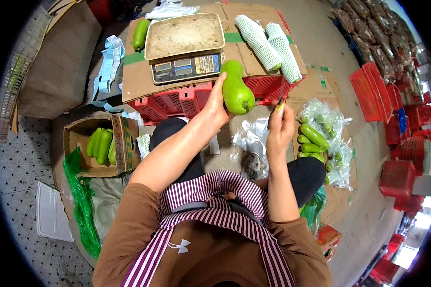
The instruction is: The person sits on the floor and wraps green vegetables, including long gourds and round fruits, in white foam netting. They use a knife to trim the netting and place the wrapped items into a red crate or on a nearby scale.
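Observation:
My left hand point(216, 101) is closed around a pale green bottle gourd point(237, 88), held tilted in front of the weighing scale with its stem-scarred end toward me. To its right, my right hand point(280, 129) is raised and closed on a small yellow-and-dark tool point(280, 104), mostly hidden by the fingers, so its kind is unclear. The digital scale point(184, 40) has a stained pan and stands on cardboard over red crates point(172, 101). Another green gourd point(140, 35) lies left of the pan. Two gourds in white foam net sleeves point(258, 42) lie at the right.
An open cardboard box point(88, 165) with several green gourds stands at the left, beside green plastic point(79, 201). At the right, loose gourds point(314, 136) and clear-bagged ones point(328, 119) lie on flattened cardboard. Red crates point(371, 93) stand farther right.

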`<move>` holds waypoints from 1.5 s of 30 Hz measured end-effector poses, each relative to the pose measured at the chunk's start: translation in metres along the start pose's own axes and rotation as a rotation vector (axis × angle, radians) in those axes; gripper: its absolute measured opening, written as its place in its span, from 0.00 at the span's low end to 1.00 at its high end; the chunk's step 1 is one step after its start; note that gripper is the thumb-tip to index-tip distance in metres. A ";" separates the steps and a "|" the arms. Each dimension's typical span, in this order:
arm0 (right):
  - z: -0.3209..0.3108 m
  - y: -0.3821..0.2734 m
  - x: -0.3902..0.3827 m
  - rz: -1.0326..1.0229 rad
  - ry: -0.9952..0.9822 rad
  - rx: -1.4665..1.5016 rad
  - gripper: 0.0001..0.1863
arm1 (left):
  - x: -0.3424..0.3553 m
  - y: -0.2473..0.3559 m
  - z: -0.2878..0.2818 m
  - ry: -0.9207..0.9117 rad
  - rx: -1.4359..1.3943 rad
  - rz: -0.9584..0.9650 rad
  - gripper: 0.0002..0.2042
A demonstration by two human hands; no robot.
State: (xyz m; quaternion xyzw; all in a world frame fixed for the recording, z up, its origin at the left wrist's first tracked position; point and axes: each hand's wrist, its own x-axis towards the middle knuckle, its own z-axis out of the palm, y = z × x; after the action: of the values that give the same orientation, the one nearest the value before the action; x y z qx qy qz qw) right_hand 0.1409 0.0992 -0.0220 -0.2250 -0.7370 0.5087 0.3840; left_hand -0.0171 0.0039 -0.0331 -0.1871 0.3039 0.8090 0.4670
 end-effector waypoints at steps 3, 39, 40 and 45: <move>-0.019 -0.031 -0.024 -0.418 -0.184 -0.303 0.17 | -0.003 -0.002 0.009 0.026 0.031 -0.005 0.25; 0.064 0.165 0.162 0.063 -0.166 -0.037 0.22 | 0.034 0.019 0.018 -0.094 0.434 0.244 0.26; 0.066 0.161 0.151 0.058 -0.152 0.030 0.21 | 0.037 0.021 0.017 -0.094 0.452 0.252 0.26; 0.061 0.147 0.059 0.291 0.148 0.296 0.12 | 0.093 0.030 0.000 -0.042 0.629 0.333 0.24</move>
State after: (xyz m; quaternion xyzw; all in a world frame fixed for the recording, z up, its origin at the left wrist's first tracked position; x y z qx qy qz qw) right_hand 0.0476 0.1627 -0.1490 -0.3069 -0.5837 0.6436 0.3885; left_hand -0.0887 0.0518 -0.0783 0.0345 0.5546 0.7447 0.3697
